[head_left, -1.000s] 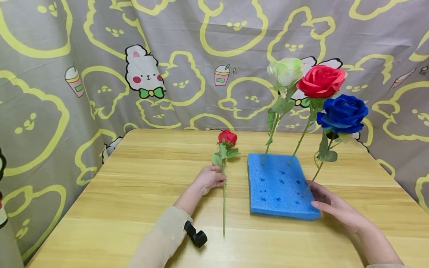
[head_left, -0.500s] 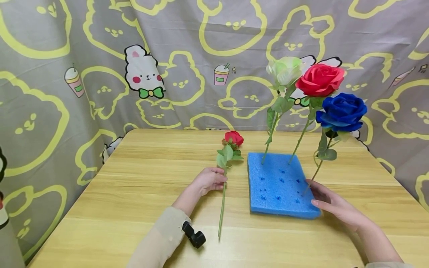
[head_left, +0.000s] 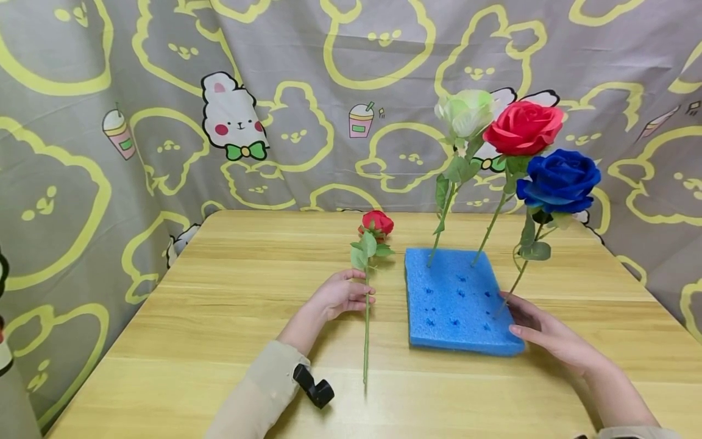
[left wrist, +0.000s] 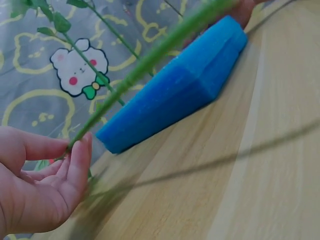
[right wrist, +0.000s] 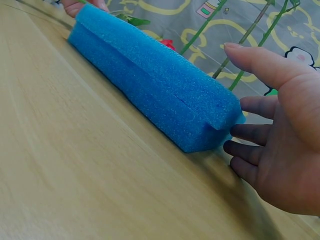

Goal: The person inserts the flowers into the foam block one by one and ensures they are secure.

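My left hand pinches the stem of a small red rose between thumb and fingers, left of a blue foam block. In the left wrist view the green stem runs up from the fingertips, its shadow falling on the wood. My right hand is at the block's right side, fingers loosely extended and thumb near the top edge; in the right wrist view the fingertips touch or nearly touch its end. A white-green rose, a larger red rose and a blue rose stand in the foam.
The foam's top has several small holes. All this is on a wooden table, with a grey patterned curtain behind and to the sides. A black clip-like device is strapped at the left sleeve.
The held rose tilted to the right, its lower stem end swinging left, then came back nearly straight. The right hand and the foam block have stayed in place.
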Available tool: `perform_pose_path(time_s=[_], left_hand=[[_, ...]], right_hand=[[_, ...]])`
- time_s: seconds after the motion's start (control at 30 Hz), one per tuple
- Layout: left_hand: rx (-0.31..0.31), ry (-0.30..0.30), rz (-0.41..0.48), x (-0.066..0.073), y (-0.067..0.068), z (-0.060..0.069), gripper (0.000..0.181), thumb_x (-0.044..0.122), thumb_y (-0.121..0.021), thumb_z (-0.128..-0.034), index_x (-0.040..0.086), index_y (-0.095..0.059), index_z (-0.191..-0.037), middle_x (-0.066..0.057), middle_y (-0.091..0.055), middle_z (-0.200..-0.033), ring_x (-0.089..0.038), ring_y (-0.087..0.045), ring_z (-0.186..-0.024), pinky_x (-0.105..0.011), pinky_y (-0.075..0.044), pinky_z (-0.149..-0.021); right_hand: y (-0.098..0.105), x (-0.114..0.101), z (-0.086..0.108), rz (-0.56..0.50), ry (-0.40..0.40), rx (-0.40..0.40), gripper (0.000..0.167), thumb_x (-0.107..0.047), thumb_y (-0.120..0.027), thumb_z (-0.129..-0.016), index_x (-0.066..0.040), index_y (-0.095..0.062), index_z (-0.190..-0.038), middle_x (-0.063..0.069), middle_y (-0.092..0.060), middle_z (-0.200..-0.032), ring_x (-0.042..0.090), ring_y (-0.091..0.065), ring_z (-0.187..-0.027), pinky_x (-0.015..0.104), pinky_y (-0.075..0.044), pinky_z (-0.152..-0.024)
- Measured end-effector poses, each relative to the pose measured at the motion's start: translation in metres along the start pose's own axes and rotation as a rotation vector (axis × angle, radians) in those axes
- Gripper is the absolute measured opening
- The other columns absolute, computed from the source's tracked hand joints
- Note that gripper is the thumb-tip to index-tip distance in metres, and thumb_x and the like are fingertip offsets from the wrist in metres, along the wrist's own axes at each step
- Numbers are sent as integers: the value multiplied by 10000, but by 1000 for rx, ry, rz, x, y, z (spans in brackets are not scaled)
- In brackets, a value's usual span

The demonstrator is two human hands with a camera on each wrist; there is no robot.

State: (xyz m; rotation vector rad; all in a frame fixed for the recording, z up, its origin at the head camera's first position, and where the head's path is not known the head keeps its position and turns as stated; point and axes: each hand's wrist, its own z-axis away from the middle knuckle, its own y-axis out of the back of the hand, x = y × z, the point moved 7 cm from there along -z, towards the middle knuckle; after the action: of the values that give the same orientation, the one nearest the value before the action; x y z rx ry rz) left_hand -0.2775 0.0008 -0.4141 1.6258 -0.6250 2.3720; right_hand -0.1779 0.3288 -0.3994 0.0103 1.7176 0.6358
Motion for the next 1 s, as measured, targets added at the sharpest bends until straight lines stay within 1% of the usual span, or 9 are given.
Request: perform_pose_path(time_s=[0.1, 0.2, 0.33, 0.43, 0.53, 0.63, 0.77, 0.87, 1.0], left_hand=[[-8, -12, 40, 2, -1, 1, 437, -75, -495, -885, -76, -340, -1294, -108, -612, -880, -161, -634, -716, -246, -527, -637], [-16, -42, 69, 5, -2, 2, 454, -100, -482, -875, -93, -321, -1299, -123, -602, -908, -161, -629, -733, -244, -522, -659], [-21, -83, 98, 10, -3, 6, 393, -128, -481, -860, -112, -376, -1239, -97, -607, -875, -145, -618, -723, -230, -508, -651], [-18, -119, 134, 16, -3, 9, 280, -126, -508, -854, -112, -482, -1133, -61, -627, -806, -129, -615, -693, -223, -505, -643], [-20, -169, 170, 24, -3, 15, 143, -121, -523, -856, -54, -582, -967, -43, -635, -766, -121, -611, -673, -217, -509, -638], [-17, -216, 195, 33, -3, 21, 179, -131, -518, -855, 28, -600, -841, -31, -622, -769, -117, -599, -675, -212, -509, -642], [17, -257, 163, 47, -6, 30, 157, -144, -518, -850, 2, -550, -897, -34, -611, -789, -117, -590, -674, -216, -515, -639], [55, -289, 97, 55, -6, 35, 178, -133, -533, -851, -45, -500, -1002, -46, -611, -800, -126, -602, -681, -230, -528, -628], [81, -352, -3, 67, -10, 40, 247, -103, -555, -860, -73, -476, -1093, -55, -616, -799, -138, -614, -692, -276, -543, -640]], right_hand=[[0, 0, 0, 5, 3, -4, 533, 2, -438, -955, 86, -192, -1421, -269, -296, -1338, -157, -331, -1160, 56, -306, -899], [0, 0, 0, 7, 4, -5, 532, 3, -438, -955, 85, -195, -1421, -268, -298, -1339, -156, -331, -1161, 56, -304, -901], [0, 0, 0, 8, -3, -2, 531, 0, -440, -955, 85, -198, -1420, -263, -297, -1339, -158, -331, -1159, 57, -304, -901], [0, 0, 0, 11, -14, 0, 531, -10, -442, -957, 79, -201, -1422, -257, -291, -1339, -161, -330, -1155, 59, -305, -900], [0, 0, 0, 15, -19, 2, 530, -16, -445, -958, 75, -207, -1423, -253, -292, -1337, -160, -334, -1151, 60, -307, -899], [0, -1, 0, 17, -16, 3, 526, -13, -444, -957, 78, -212, -1420, -258, -299, -1334, -157, -339, -1150, 61, -310, -897], [0, -1, 0, 21, -8, 3, 523, -9, -442, -957, 79, -214, -1419, -272, -304, -1334, -158, -336, -1152, 58, -307, -897], [0, -1, 0, 22, -5, 4, 523, -7, -442, -957, 77, -215, -1420, -273, -303, -1336, -159, -333, -1155, 56, -303, -899], [0, 0, 0, 22, -8, 6, 523, -8, -444, -956, 81, -215, -1418, -274, -305, -1334, -160, -333, -1155, 54, -300, -900]])
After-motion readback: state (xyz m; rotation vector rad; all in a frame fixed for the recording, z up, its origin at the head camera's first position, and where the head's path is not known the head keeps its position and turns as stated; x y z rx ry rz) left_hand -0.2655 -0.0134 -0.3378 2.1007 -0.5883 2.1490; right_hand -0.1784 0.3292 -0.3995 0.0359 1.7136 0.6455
